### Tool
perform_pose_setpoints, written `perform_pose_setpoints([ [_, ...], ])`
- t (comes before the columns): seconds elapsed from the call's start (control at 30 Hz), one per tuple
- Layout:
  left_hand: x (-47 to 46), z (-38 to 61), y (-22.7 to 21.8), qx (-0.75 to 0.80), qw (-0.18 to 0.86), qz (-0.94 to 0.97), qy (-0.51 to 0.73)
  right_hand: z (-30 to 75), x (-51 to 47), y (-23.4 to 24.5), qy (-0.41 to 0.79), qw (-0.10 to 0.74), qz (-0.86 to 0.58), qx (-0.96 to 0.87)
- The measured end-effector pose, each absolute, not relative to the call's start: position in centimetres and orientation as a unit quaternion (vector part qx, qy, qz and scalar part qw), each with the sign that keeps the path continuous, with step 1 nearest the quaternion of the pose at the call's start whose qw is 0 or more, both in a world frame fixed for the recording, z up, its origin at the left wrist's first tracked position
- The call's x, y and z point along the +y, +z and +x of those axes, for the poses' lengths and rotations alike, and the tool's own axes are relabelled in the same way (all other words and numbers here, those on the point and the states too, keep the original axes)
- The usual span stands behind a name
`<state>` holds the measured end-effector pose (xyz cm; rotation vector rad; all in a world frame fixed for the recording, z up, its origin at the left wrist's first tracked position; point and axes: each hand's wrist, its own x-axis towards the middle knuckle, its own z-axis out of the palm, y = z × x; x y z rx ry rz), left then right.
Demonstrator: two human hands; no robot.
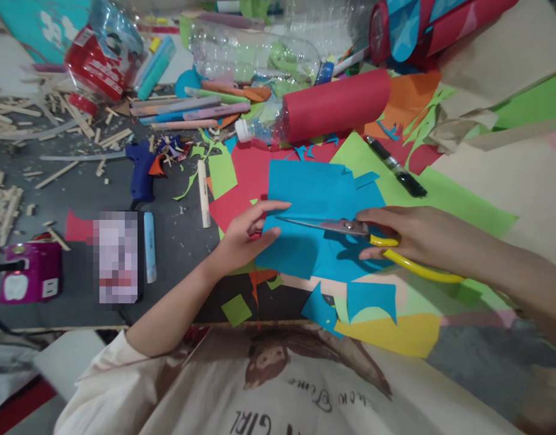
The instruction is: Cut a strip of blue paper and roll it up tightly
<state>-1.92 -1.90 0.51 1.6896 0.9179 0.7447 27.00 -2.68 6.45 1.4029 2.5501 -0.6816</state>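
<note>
A sheet of blue paper (300, 187) is in front of me, over other coloured sheets. My left hand (242, 237) grips its left edge, thumb and index finger on top, the other fingers partly hidden beneath. In my right hand (420, 232) are scissors (345, 226) with yellow handles. Their blades point left across the blue paper, tips close to my left thumb, and look nearly closed. Blue offcuts (373, 300) lie along the near side of the sheet.
A bottle wrapped in red paper (336, 106) and a clear bottle (255, 54) lie behind. A black marker (398, 168) rests on green paper at right. Leftward are a blue glue gun (141, 172), a phone-like device (118, 257), a purple box (31, 272) and scattered wood sticks.
</note>
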Motion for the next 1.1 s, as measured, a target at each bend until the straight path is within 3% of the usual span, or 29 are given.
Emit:
perform_pose_setpoints([
  [0.57,-2.1,-1.5,0.5,0.398,0.493,0.693,0.344,26.5,-2.8,7.0,-0.282,0.133,0.495,0.811],
  [1.1,-2.3,-1.3,0.3,0.379,0.475,0.717,0.342,25.9,-2.8,6.2,-0.268,0.110,0.496,0.819],
])
